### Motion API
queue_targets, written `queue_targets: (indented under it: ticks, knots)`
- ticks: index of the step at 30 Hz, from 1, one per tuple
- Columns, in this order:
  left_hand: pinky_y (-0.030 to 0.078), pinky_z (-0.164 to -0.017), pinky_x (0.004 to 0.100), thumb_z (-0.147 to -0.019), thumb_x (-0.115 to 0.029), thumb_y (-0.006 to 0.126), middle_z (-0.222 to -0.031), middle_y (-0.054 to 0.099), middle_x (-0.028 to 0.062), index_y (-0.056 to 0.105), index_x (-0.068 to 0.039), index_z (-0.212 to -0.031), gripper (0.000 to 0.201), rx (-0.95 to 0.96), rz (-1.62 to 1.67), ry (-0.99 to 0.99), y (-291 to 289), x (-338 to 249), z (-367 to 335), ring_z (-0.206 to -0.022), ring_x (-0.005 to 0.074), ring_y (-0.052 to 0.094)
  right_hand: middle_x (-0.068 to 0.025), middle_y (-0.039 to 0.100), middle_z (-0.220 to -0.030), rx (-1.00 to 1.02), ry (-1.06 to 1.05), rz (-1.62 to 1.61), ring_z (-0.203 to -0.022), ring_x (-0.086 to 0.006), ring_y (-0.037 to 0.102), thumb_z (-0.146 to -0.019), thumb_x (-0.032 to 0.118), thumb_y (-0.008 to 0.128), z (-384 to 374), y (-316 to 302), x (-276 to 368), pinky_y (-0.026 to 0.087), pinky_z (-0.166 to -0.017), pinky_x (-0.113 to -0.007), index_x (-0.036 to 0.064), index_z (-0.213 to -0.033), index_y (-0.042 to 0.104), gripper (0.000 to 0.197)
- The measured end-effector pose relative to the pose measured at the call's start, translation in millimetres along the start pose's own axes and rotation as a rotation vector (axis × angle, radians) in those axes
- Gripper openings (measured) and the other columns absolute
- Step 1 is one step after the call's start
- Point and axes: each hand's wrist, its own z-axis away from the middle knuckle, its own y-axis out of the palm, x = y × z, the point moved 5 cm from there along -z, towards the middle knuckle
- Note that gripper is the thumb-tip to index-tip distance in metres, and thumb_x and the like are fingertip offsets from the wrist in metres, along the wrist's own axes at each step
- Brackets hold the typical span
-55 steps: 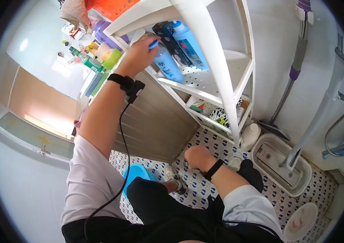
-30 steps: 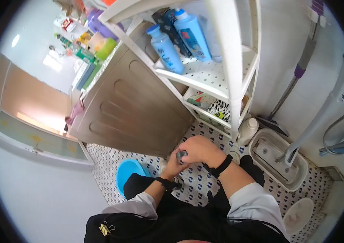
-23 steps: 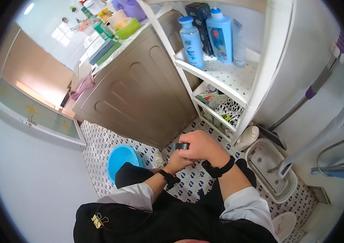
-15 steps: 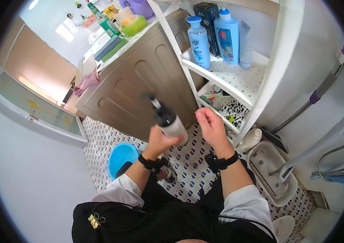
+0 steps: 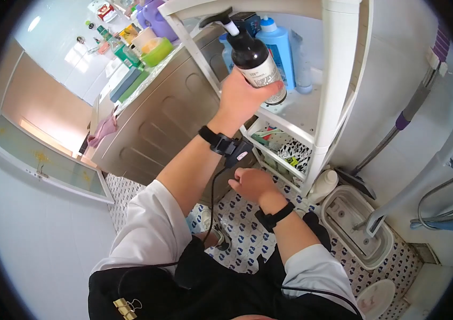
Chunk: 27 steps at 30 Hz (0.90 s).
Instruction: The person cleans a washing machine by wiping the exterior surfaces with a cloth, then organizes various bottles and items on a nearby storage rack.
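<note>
My left hand point(image 5: 241, 100) is wrapped round a dark pump bottle point(image 5: 263, 66) with a white label and a black pump head. The bottle leans a little at the front of the upper shelf point(image 5: 302, 109) of a white rack. Whether its base touches the shelf, I cannot tell. Behind it stand a blue pump bottle point(image 5: 281, 50) and a clear tube point(image 5: 303, 69). Another blue bottle point(image 5: 227, 50) is mostly hidden by it. Lower down, my right hand point(image 5: 256, 184) is loosely curled in front of the rack, with nothing visible in it.
A brown panelled washing machine point(image 5: 168, 114) stands left of the rack, with bottles and a green bowl point(image 5: 157, 52) on top. The rack's lower tier point(image 5: 285, 144) holds small items. At right are a white bottle point(image 5: 323, 185), a mop bucket point(image 5: 357, 226) and a mop handle point(image 5: 413, 109).
My left hand has lifted the dark bottle from low above the floor up to the rack's upper shelf. My right hand has moved left and down.
</note>
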Motion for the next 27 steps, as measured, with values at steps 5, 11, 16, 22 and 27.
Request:
queue_targets:
  ticks: [5,11,16,22,27]
  knots:
    - [0.056,-0.09,0.0403,-0.072,-0.028,0.092,-0.111,0.074,0.02,0.054,0.002,-0.123,0.07,-0.137,-0.201,-0.05,18,24,1,-0.103,0.0338,0.073,-0.0178,0.073,-0.106,0.087,-0.03,0.001,-0.102,-0.0383,0.069,-0.098,0.041,0.061,1,3,-3,0.055,-0.088,-0.048,0.0056,-0.104,0.068,0.037]
    - [0.056,-0.09,0.0487,-0.076,-0.027,0.086,-0.105,0.072,0.028,0.05,0.002,-0.123,0.066,-0.117,-0.37,-0.112,30,26,1,-0.1,0.0466,0.07,-0.0149,0.074,-0.093,0.059,0.019,0.038,-0.092,-0.036,0.07,-0.096,0.041,0.065,6,1,-23,0.055,-0.081,-0.045,0.0047,-0.102,0.069,0.037]
    - [0.057,-0.087,0.0464,-0.08,-0.033,0.084,-0.105,0.071,0.0294,0.052,0.01,-0.118,0.065,-0.095,-0.441,-0.121,16,21,5,-0.1,0.044,0.071,-0.0189,0.073,-0.102,0.164,0.057,0.013,-0.1,-0.0386,0.069,-0.097,0.04,0.064,8,3,-27,0.055,-0.088,-0.047,0.0032,-0.104,0.068,0.038]
    - [0.059,-0.076,0.0338,-0.083,-0.029,0.085,-0.107,0.074,0.0133,0.07,-0.005,-0.115,0.042,0.052,-0.613,0.179,-57,-27,62,-0.087,0.0239,0.073,-0.0167,0.074,-0.101,0.167,0.052,0.029,-0.099,-0.0378,0.07,-0.095,0.04,0.066,21,3,-38,0.055,-0.086,-0.048,0.0055,-0.103,0.068,0.035]
    - [0.057,-0.079,0.0335,-0.09,-0.03,0.08,-0.102,0.076,0.0101,0.073,-0.005,-0.111,0.033,-0.183,-1.114,0.114,-218,-98,41,-0.088,0.0205,0.071,-0.0167,0.074,-0.096,0.105,-0.03,-0.015,-0.095,-0.038,0.07,-0.092,0.037,0.07,33,6,-33,0.056,-0.08,-0.049,0.0064,-0.101,0.069,0.032]
